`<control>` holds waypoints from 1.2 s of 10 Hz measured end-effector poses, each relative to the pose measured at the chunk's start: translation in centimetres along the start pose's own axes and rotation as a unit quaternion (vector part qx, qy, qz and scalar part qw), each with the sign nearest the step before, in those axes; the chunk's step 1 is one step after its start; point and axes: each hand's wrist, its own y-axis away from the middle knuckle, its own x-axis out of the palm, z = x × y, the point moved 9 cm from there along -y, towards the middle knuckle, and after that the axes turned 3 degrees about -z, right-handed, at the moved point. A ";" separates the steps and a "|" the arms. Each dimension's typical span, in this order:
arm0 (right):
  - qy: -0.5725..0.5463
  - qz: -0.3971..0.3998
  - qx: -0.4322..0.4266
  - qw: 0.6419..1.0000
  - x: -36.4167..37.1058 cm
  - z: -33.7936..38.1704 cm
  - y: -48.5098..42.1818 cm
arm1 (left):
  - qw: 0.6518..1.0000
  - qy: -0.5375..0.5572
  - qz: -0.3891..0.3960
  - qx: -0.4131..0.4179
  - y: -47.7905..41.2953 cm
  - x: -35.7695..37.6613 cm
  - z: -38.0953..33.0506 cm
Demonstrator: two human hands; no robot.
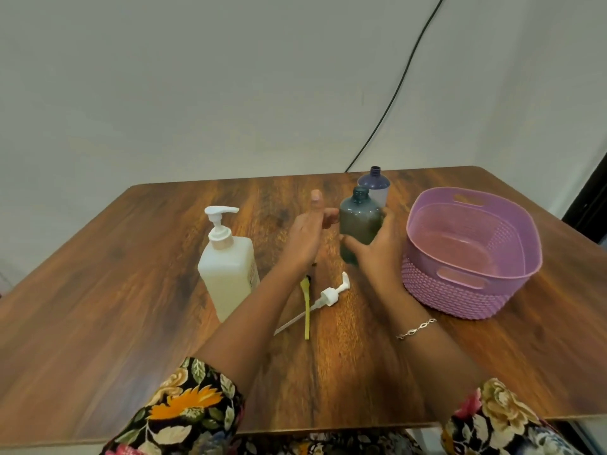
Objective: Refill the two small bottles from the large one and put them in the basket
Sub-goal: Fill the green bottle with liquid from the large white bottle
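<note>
The dark green bottle [359, 221] is upright and uncapped near mid-bench, and the right hand [377, 247] has its fingers wrapped round the lower body. The left hand [305, 238], fingers loose and empty, hovers just left of it and is nearer the large bottle [226, 267].

I see two sleeves [184, 408] of black cloth printed with flowers (orange, cream, pink) and a thin silver chain bracelet [416, 329] at the wrist of the right hand [377, 254].

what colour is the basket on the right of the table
The basket is light purple, with a woven-look texture on its lower wall. The head view, the only one, shows it clearly.
</note>
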 end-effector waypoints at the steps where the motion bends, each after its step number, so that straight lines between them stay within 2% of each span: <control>1: -0.036 0.032 -0.002 0.999 -0.3 1.3 0.7 | 0.998 0.025 0.016 -0.046 1.2 -1.0 0.0; 3: -0.036 0.129 -0.034 0.990 -0.9 4.9 2.3 | 0.989 -0.016 -0.026 0.143 2.3 -7.0 -9.6; 4: 0.001 0.180 -0.064 0.982 -0.2 6.3 3.2 | 0.989 0.052 -0.069 0.119 1.3 -12.0 -9.3; 5: 0.020 0.209 -0.096 0.973 1.1 7.4 4.1 | 0.992 0.036 -0.121 0.014 -0.2 -16.0 -5.7; 6: 0.032 0.217 -0.133 0.966 2.1 8.6 4.7 | 0.987 -0.038 -0.093 -0.127 -0.8 -17.1 -2.1; 7: 0.045 0.241 -0.159 0.956 3.2 9.7 5.0 | 0.975 -0.119 0.003 -0.189 -0.4 -15.5 -0.4; 8: 0.087 0.259 -0.194 0.942 4.3 10.4 5.3 | 0.962 -0.144 0.055 -0.225 -0.2 -14.1 1.1; 11: 0.108 0.276 -0.223 0.929 6.8 10.6 4.9 | 0.908 -0.054 0.132 -0.393 0.4 -12.7 5.1; 12: 0.108 0.277 -0.236 0.925 7.4 11.0 4.6 | 0.893 -0.036 0.139 -0.426 0.4 -12.9 5.5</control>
